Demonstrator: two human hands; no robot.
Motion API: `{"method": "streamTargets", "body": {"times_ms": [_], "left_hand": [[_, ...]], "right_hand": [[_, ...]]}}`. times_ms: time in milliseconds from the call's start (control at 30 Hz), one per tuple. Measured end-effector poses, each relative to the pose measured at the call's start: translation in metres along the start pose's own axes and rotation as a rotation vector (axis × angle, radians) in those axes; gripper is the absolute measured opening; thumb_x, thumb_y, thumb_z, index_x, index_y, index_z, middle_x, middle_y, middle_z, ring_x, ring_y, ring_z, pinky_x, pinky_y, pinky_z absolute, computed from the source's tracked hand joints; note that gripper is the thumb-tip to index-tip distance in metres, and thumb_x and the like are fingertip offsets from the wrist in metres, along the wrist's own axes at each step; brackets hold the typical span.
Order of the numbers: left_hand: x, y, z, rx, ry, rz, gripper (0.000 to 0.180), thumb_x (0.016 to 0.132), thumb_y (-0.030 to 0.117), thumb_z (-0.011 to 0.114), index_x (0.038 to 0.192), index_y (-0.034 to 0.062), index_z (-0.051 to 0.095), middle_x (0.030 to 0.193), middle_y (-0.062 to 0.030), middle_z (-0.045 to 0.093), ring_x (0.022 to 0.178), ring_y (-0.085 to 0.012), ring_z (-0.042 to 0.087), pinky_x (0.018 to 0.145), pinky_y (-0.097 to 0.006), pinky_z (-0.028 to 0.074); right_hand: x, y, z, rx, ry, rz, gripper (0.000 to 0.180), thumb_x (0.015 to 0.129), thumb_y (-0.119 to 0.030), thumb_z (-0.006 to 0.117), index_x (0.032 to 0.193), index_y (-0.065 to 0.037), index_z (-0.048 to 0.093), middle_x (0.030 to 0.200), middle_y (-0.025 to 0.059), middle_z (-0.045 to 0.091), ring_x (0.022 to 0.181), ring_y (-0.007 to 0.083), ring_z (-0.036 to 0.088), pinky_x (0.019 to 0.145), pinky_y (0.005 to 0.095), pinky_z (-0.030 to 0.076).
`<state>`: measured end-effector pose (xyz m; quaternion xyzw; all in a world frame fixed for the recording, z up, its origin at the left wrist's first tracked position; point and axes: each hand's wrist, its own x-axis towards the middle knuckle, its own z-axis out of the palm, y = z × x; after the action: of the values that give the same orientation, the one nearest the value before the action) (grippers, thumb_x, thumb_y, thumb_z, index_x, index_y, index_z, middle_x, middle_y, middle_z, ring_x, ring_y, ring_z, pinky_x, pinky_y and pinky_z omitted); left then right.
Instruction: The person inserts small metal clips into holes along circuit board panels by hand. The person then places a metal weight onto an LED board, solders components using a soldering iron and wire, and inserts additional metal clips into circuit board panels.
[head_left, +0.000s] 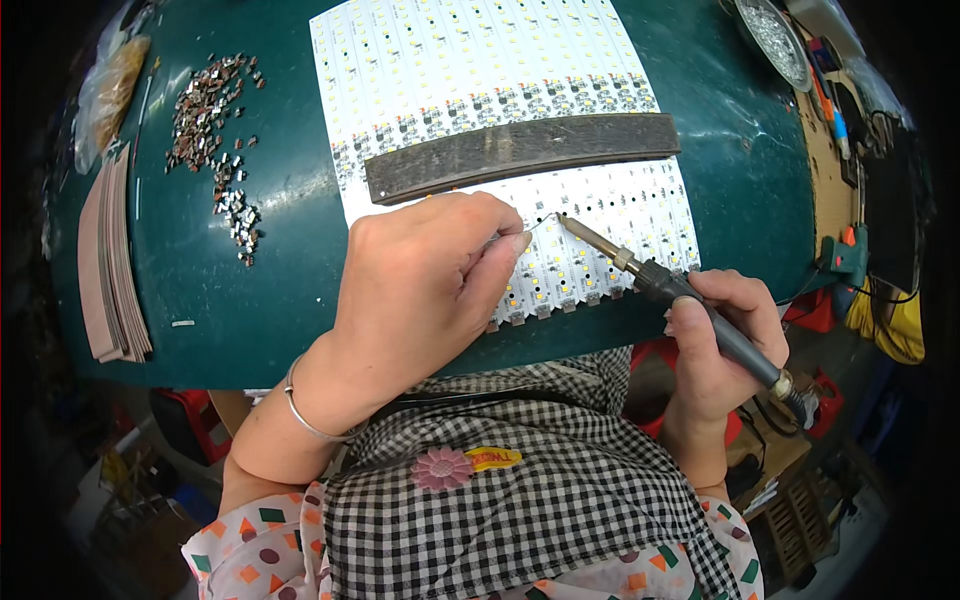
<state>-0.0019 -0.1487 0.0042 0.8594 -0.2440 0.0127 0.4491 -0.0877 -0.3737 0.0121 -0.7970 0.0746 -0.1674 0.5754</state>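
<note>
My right hand is closed around the dark handle of a soldering iron, whose tip points up and left onto a white LED circuit board panel. Pinched in the fingers of my left hand is a thin length of solder wire; its end comes close to the iron's tip, and whether they touch I cannot tell. Across the panel lies a dark, slightly bent-looking bar, just beyond my left hand. Small metal connectors line the panel's near edge. My left hand hides part of the panel.
Loose small metal parts are heaped on the green table at the left. Nearby stand a stack of brownish strips and a plastic bag. A metal bowl and tools occupy the far right.
</note>
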Motion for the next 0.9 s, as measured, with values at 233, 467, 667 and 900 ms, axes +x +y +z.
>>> {"method": "streamTargets", "body": {"times_ms": [233, 467, 667, 900], "left_hand": [[0.001, -0.003, 0.001, 0.006, -0.024, 0.035, 0.007, 0.078, -0.003, 0.074, 0.082, 0.0007, 0.069, 0.067, -0.0072, 0.064, 0.052, -0.0104, 0.055, 0.049, -0.024, 0.043], [0.003, -0.003, 0.004, 0.080, -0.038, 0.034, 0.006, 0.079, -0.001, 0.074, 0.083, 0.0012, 0.070, 0.068, -0.0087, 0.066, 0.052, -0.0127, 0.058, 0.048, -0.025, 0.045], [0.005, -0.002, 0.006, 0.121, -0.039, 0.038, 0.007, 0.078, -0.001, 0.075, 0.082, 0.0009, 0.070, 0.068, -0.0088, 0.066, 0.052, -0.0131, 0.059, 0.048, -0.025, 0.045], [0.003, 0.000, -0.001, 0.089, -0.036, 0.060, 0.007, 0.078, -0.001, 0.075, 0.082, 0.0005, 0.070, 0.067, -0.0071, 0.065, 0.053, -0.0110, 0.058, 0.050, -0.023, 0.045]], "right_hand": [[0.001, -0.001, 0.002, -0.067, -0.004, -0.017, 0.024, 0.075, -0.005, 0.081, 0.093, 0.004, 0.068, 0.073, 0.0076, 0.067, 0.060, 0.0089, 0.059, 0.056, 0.0208, 0.044], [0.005, -0.009, 0.001, -0.093, -0.044, -0.053, 0.025, 0.074, -0.006, 0.082, 0.092, 0.003, 0.068, 0.073, 0.0082, 0.068, 0.060, 0.0095, 0.060, 0.054, 0.0212, 0.044], [0.008, -0.013, 0.001, -0.181, -0.102, -0.133, 0.026, 0.073, -0.007, 0.083, 0.092, 0.003, 0.068, 0.073, 0.0089, 0.069, 0.059, 0.0113, 0.062, 0.052, 0.0224, 0.044], [0.000, -0.011, -0.001, -0.054, 0.056, 0.052, 0.024, 0.076, -0.005, 0.080, 0.093, 0.003, 0.066, 0.079, 0.0081, 0.066, 0.068, 0.0104, 0.058, 0.061, 0.0222, 0.045]]}}
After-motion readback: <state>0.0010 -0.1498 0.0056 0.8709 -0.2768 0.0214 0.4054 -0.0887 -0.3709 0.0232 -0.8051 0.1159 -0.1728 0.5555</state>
